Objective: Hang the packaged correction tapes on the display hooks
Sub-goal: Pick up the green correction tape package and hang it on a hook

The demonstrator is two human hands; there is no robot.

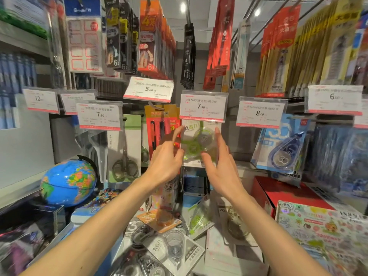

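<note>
**Green tape pack at the 7.90 hook**

Green correction tape pack point(196, 144) sits just under the 7.90 price tag point(203, 106), between both hands. Left hand point(166, 156) and right hand point(223, 162) have fingers spread at its side edges; whether they grasp it, can't tell. More tape packs point(171, 244) lie loose on the shelf below, near the globe point(68, 182).
</note>
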